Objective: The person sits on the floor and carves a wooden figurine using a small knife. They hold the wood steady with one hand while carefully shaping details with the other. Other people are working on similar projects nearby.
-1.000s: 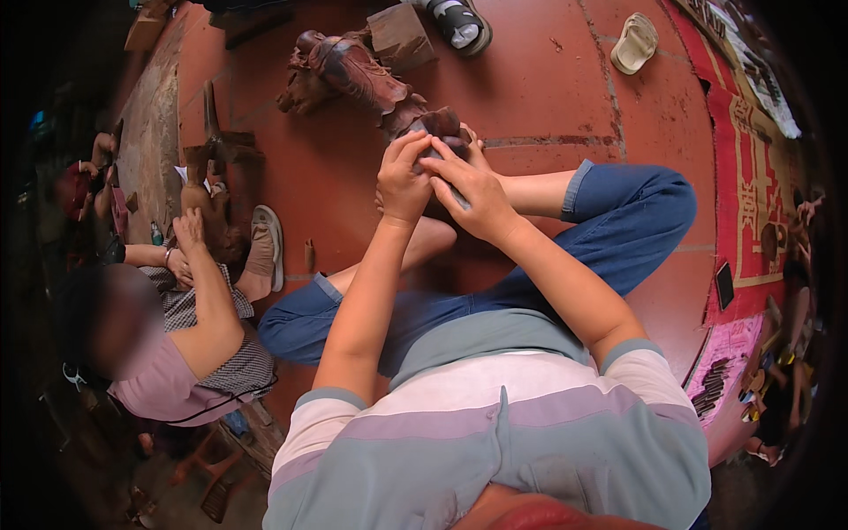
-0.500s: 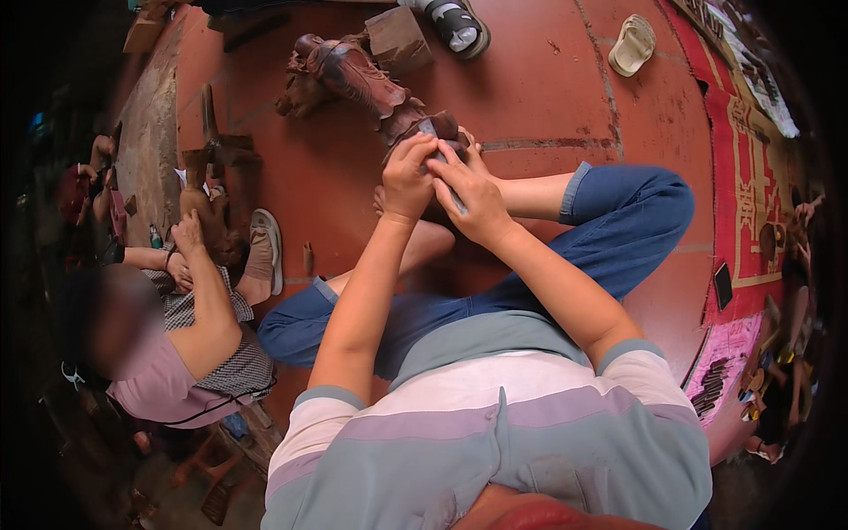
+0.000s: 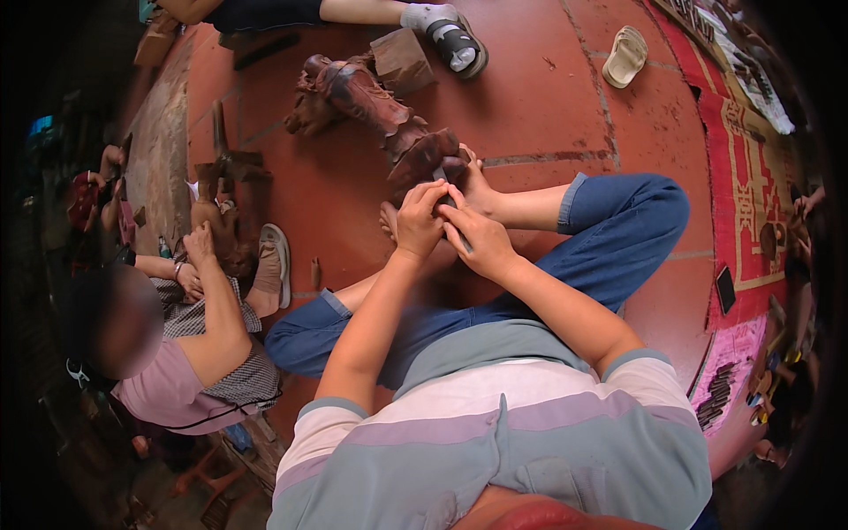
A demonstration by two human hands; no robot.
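A carved reddish-brown wooden statue point(image 3: 367, 99) lies on the floor in front of me, its flared base point(image 3: 426, 159) toward me. My bare feet rest beside that base. Both my hands are closed around a slim grey flat tool point(image 3: 442, 175); its far end meets the near edge of the base, and its exact kind is hard to make out. My left hand point(image 3: 420, 219) grips it near the front with bent fingers. Close against it on the right, my right hand point(image 3: 482, 240) holds the rear part, thumb and fingers along the tool.
A wood block point(image 3: 402, 60) sits behind the statue, near another person's sandalled foot point(image 3: 455, 44). At left, a seated person point(image 3: 190, 353) handles another carving point(image 3: 212, 216). A beige clog point(image 3: 625, 57), red mat point(image 3: 742, 194) and phone point(image 3: 725, 290) lie to the right.
My hands and the grey tool have drawn back toward me, uncovering more of the statue's base. The whole view has shifted slightly downward.
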